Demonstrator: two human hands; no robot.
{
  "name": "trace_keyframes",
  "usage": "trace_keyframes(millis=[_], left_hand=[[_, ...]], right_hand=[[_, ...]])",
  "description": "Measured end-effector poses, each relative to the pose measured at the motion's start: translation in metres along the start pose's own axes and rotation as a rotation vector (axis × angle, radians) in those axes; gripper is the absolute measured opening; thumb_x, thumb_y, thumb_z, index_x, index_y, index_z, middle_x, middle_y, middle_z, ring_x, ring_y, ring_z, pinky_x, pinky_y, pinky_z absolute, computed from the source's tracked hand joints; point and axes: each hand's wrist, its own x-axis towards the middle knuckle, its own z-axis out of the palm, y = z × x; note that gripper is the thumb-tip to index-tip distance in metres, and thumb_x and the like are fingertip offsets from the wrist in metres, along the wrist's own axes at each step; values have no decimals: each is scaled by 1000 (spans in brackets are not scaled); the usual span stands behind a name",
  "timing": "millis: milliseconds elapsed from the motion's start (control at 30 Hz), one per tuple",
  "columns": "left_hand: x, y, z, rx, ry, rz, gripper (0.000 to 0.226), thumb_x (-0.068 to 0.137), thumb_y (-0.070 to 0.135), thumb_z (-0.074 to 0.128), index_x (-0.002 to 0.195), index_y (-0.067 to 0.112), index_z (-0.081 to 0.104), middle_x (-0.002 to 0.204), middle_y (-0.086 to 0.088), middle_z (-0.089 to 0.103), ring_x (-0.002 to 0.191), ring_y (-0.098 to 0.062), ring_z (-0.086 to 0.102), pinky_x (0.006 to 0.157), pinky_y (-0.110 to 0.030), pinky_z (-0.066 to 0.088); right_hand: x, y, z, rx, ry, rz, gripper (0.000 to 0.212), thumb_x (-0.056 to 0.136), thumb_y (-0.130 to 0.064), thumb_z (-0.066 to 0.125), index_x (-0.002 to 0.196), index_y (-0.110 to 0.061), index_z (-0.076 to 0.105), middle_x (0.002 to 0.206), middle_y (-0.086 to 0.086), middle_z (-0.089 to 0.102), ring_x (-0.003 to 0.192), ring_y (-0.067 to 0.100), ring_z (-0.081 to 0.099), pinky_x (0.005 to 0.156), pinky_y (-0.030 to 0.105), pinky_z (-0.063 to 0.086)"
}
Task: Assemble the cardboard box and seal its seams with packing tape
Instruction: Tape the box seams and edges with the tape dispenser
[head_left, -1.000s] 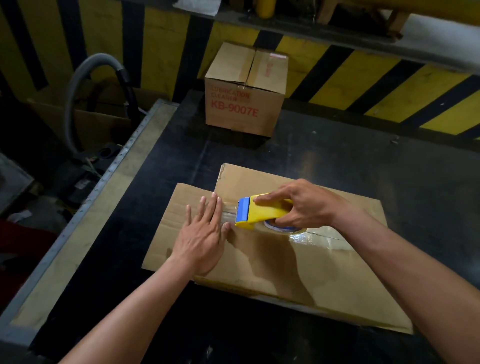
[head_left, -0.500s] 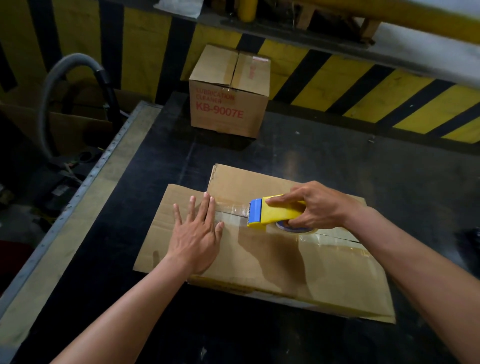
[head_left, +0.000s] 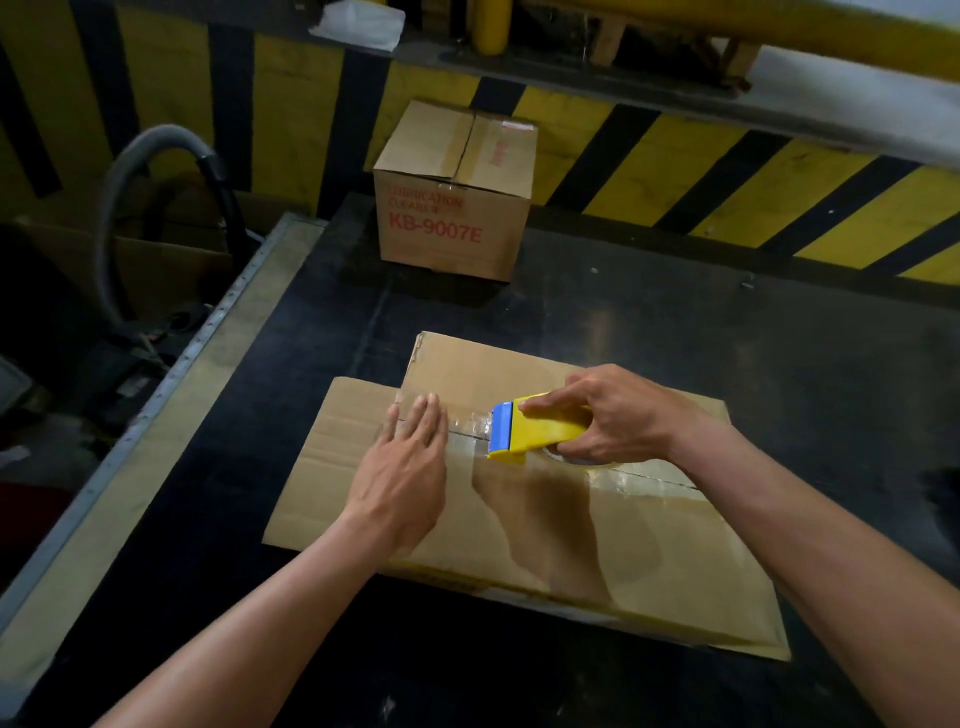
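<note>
- Cardboard: 2 boxes on the table (head_left: 727, 364). One flat box (head_left: 597, 545) under both hands, one built box (head_left: 454, 208) beyond the grip, upright, red print "KB-9007E", top flaps shut.
- Flat box lies on the dark tabletop, near edge toward the person. One flap sticks out left of the left hand.
- 2 hands, both bare, both on the flat box.
- Right hand (head_left: 618, 415): closed around 1 tape gun (head_left: 540, 428), yellow body, blue front edge. Fingers wrap over the top, thumb side toward the person. Gun sits on the seam, blue end pointing left.
- Tape roll (head_left: 571, 460): only a sliver shows under the right palm.
- Left hand (head_left: 405, 467): flat, fingers straight and together, holding nothing. Palm down on the cardboard, fingertips on the tape (head_left: 467, 423).
- 1 strip of clear tape runs along the seam: from the gun's blue edge left to under the left fingertips, and right of the grip out from under the wrist, shiny.
- Gap between left fingertips and gun: short, hands not touching.
- Seam runs left-right across the box, right through the grip.
- Off the table, left of the left arm: 1 grey hose (head_left: 135, 171), curved in an arch.
- Behind the built box: wall (head_left: 649, 166) with yellow and black diagonal stripes.
- Table has a pale metal rim (head_left: 171, 395) along its left side.
</note>
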Motion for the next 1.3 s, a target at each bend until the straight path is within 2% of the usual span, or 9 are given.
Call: trace_keyframes(millis=[133,267,467,600,667,900,1033,1200,1300], left_hand=[[0,5,18,-122,53,10,68,100,41,-3,159,8,1,168,-9,-5,154,-21,-13,126,-43,-4],[0,4,25,-103,89,-20,75,102,59,6,159,10,2,166,-7,-6,154,-22,-11,126,-45,1],[-1,7,25,-100,134,80,54,105,28,24,153,3,26,161,-16,29,150,-26,12,123,-46,19],[0,5,21,-157,95,59,62,103,40,3,157,9,2,163,-4,-6,153,-18,-8,125,-34,-3],[0,4,19,-123,79,57,62,103,42,0,157,11,-3,162,-2,-12,153,-16,-12,124,-31,-8],[-1,7,15,-97,54,59,63,104,43,0,157,10,0,166,-6,-5,153,-16,-10,120,-29,-12],[-1,19,5,-24,10,-7,71,104,52,4,158,7,3,166,-10,-3,155,-22,-5,126,-39,-1],[8,64,-4,-1,-75,-10,69,98,22,24,158,0,-2,166,-19,-7,155,-30,-9,126,-42,-4],[14,80,6,-79,-38,32,70,95,29,11,158,5,-4,167,-16,-9,154,-27,-12,125,-40,-8]], right_hand=[[0,3,2,-6,-9,-6,59,81,-48,71,138,-44,55,94,-9,55,86,14,54,71,32,49],[-4,4,3,12,2,-9,59,83,-46,71,139,-41,54,100,-5,60,88,16,55,72,32,50],[-2,5,9,-16,10,-17,58,82,-45,70,138,-43,55,96,-2,59,86,16,53,71,32,46],[-5,10,10,16,24,-5,58,80,-44,70,137,-44,56,94,-2,62,84,18,56,71,35,49],[-9,13,10,29,16,-4,58,80,-45,69,137,-45,56,95,-2,65,83,19,57,71,36,51],[-44,43,-5,51,9,35,57,83,-47,71,138,-41,56,116,-18,61,97,10,56,81,30,52],[-46,43,2,-20,26,30,60,83,-49,69,140,-44,52,101,-3,61,89,15,54,75,32,49],[-48,47,1,-62,30,30,58,82,-48,68,138,-46,54,94,-6,55,86,13,51,68,28,41],[-52,51,4,-83,13,37,59,83,-50,68,139,-44,53,93,-8,53,88,13,51,71,28,41]])
